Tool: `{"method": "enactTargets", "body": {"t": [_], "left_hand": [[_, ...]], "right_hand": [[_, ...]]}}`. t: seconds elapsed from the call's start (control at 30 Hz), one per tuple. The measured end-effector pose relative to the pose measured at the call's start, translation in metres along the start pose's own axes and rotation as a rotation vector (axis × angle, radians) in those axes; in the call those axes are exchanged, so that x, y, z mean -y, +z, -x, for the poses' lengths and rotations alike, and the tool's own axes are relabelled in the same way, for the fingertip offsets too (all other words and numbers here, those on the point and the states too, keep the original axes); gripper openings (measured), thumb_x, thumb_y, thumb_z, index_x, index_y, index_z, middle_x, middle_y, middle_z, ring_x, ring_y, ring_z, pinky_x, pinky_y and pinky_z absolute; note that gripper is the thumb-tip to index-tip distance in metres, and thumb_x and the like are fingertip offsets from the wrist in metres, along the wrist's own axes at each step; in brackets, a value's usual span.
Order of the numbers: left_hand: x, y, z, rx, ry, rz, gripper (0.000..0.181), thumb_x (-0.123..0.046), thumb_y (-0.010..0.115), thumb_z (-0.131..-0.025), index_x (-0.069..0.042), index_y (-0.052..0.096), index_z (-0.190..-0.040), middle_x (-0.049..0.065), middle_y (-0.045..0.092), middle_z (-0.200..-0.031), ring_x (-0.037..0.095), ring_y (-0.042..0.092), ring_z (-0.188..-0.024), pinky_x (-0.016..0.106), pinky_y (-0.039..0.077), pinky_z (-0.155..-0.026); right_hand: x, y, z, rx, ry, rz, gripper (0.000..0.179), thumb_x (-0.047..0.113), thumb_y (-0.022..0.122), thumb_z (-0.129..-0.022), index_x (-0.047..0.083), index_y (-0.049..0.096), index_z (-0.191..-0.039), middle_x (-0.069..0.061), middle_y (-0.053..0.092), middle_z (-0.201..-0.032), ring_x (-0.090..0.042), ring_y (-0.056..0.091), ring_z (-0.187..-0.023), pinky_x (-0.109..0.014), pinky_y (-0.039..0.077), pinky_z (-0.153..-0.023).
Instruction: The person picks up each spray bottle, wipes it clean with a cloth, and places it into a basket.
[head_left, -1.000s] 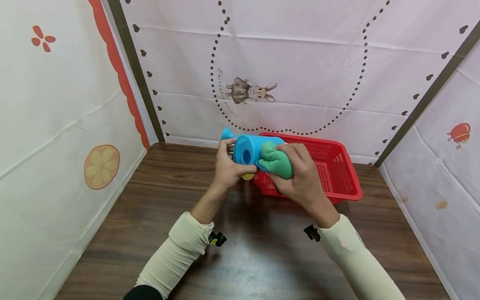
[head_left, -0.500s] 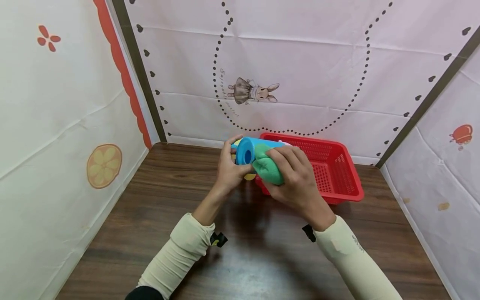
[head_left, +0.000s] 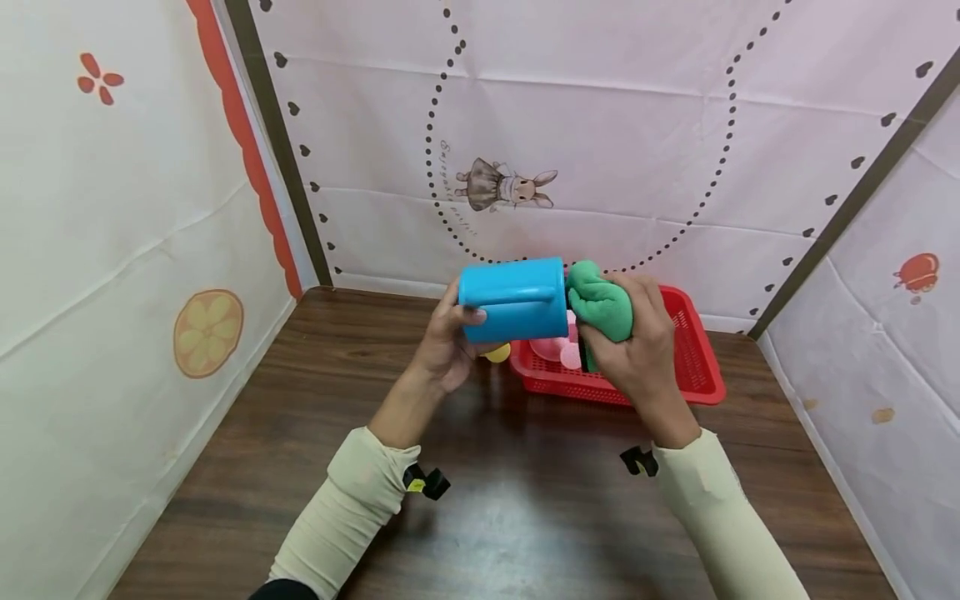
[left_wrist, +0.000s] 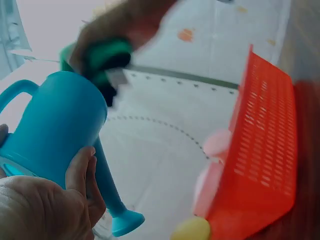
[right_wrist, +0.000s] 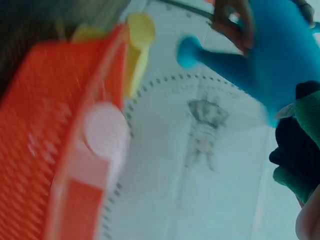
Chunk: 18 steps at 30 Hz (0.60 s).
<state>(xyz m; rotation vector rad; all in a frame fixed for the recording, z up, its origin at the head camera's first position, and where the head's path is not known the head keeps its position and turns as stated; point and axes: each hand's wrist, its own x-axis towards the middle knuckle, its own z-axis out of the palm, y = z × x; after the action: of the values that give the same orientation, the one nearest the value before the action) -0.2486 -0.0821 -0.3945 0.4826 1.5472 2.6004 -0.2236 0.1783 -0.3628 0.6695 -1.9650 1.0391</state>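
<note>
A blue toy watering can (head_left: 513,325) lies sideways in the air above the table. Fingers and thumb of my left hand (head_left: 444,346) grip it near its open top. Its handle faces me in the head view, and its spout (left_wrist: 111,182) shows in the left wrist view. My right hand (head_left: 641,337) holds a bunched green cloth (head_left: 603,308) with a dark side, right by the can's base end. Whether cloth and base touch is hard to tell. The right hand is blurred in the left wrist view.
Behind the hands stands a red perforated basket (head_left: 693,350) with pink plastic pieces (head_left: 551,347) in it. A yellow piece (head_left: 497,354) is beside its left end. Printed cloth walls (head_left: 600,150) enclose the wooden table (head_left: 517,500).
The watering can has turned from showing its open end to showing its handle side. My right hand has moved the cloth from the can's side rightward to its base end.
</note>
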Motion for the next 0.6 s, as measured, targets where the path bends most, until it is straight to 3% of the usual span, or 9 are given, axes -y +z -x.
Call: {"method": "enactTargets", "body": {"t": [0.17, 0.37, 0.5, 0.6], "left_hand": [[-0.002, 0.008, 0.000, 0.040, -0.005, 0.030, 0.100, -0.028, 0.073, -0.081, -0.024, 0.032, -0.172, 0.014, 0.049, -0.158, 0.033, 0.058, -0.132, 0.035, 0.069, -0.090], [-0.001, 0.006, -0.002, -0.026, -0.006, 0.065, 0.096, -0.031, 0.078, -0.080, -0.024, 0.038, -0.167, 0.013, 0.053, -0.153, 0.032, 0.063, -0.126, 0.033, 0.071, -0.086], [0.000, 0.005, -0.005, -0.028, -0.013, 0.063, 0.090, -0.029, 0.074, -0.083, -0.025, 0.039, -0.166, 0.012, 0.054, -0.153, 0.032, 0.064, -0.128, 0.034, 0.071, -0.086], [0.002, 0.004, -0.006, -0.013, -0.026, 0.056, 0.088, -0.026, 0.071, -0.086, -0.025, 0.039, -0.167, 0.012, 0.053, -0.154, 0.033, 0.063, -0.129, 0.035, 0.071, -0.087]], "right_hand": [[-0.008, 0.003, 0.007, 0.004, 0.135, -0.092, 0.057, 0.005, 0.086, -0.087, -0.006, 0.066, -0.139, -0.027, 0.069, -0.136, -0.006, 0.059, -0.123, -0.022, 0.051, -0.102], [-0.011, 0.001, 0.015, 0.068, 0.197, -0.112, 0.062, 0.004, 0.091, -0.083, -0.005, 0.067, -0.139, -0.022, 0.071, -0.136, -0.007, 0.061, -0.119, -0.018, 0.053, -0.098], [-0.007, -0.004, 0.017, 0.083, 0.187, -0.155, 0.061, 0.000, 0.091, -0.080, -0.006, 0.068, -0.136, -0.024, 0.072, -0.134, -0.007, 0.063, -0.119, -0.018, 0.054, -0.099], [-0.003, -0.008, 0.016, 0.067, 0.134, -0.211, 0.061, -0.003, 0.090, -0.077, -0.009, 0.067, -0.134, -0.028, 0.071, -0.131, -0.006, 0.064, -0.119, -0.019, 0.056, -0.100]]}}
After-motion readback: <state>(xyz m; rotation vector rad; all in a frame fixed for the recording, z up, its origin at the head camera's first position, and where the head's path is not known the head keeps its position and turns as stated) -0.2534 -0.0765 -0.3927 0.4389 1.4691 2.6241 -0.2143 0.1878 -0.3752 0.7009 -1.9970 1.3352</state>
